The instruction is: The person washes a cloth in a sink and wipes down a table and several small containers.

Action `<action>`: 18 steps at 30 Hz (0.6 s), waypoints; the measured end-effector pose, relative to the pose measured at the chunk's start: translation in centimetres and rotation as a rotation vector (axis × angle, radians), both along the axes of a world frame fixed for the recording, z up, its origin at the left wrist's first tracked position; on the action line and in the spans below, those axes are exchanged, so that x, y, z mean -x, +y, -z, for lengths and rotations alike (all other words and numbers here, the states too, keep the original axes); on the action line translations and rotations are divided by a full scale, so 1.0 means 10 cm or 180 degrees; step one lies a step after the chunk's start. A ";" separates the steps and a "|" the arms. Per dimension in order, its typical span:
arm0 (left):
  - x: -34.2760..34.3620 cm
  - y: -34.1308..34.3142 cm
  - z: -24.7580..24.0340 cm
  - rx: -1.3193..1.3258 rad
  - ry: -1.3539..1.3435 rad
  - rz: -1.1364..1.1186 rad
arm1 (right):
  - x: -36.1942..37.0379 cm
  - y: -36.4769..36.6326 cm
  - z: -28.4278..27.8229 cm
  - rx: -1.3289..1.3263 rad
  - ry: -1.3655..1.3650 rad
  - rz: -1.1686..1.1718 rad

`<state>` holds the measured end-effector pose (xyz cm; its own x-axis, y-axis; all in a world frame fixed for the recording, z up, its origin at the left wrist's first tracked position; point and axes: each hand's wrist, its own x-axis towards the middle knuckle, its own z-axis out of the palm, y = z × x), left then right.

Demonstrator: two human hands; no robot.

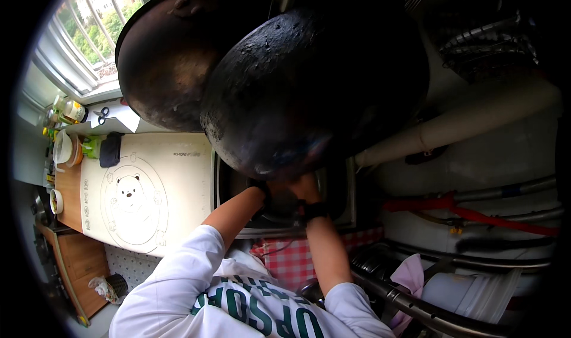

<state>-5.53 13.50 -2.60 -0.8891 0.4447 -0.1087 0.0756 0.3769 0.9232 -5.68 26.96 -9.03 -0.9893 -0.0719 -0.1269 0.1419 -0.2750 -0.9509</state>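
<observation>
Sink (351, 204): here's where the action is, a dark basin set just to the right of the white mat, both forearms reaching into it!
Left hand (278, 186): in from the left, past its dark wristband, over the basin and close beside its partner; fingers lost in shadow, so no call on whether it grips anything.
Right hand (307, 188): up from below, drawn in near the left one, partly tucked behind the big wok's lower rim; grip or no grip, I cannot tell from here.
Basin contents: a dim, rounded shape below the wrists, too dark to name; whatever is being handled sits in or over the sink, between or under those hands.
Near wok (315, 94): huge, blackened, looming across the view and screening the fingertips. What a blocker!
Far wok (166, 58): browner, behind and to the left, partly covered by the near one.
Bear mat (184, 189): pale and flat on the worktop (70, 195), both hands well away from it, a dark cloth (110, 149) at its far left corner.
Step in hand: two-handed work at the sink, by my reading; the exact stage stays hidden.
Next move: calls, I'd judge, for wrists kept low, clear of that wok rim, and a sure hold in poor light.
</observation>
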 end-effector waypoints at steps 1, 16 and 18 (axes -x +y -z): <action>0.01 -0.04 0.04 0.0013 -0.0022 -0.0014 | -0.03 -0.04 -0.09 -0.0142 0.0073 0.0015; -0.12 0.08 0.05 0.0456 0.0112 0.0364 | -0.13 -0.17 -0.71 -0.2297 0.1351 -0.0169; -0.13 0.09 0.02 0.0450 0.0117 0.0418 | -0.13 -0.11 -0.68 -0.2234 0.1173 -0.0220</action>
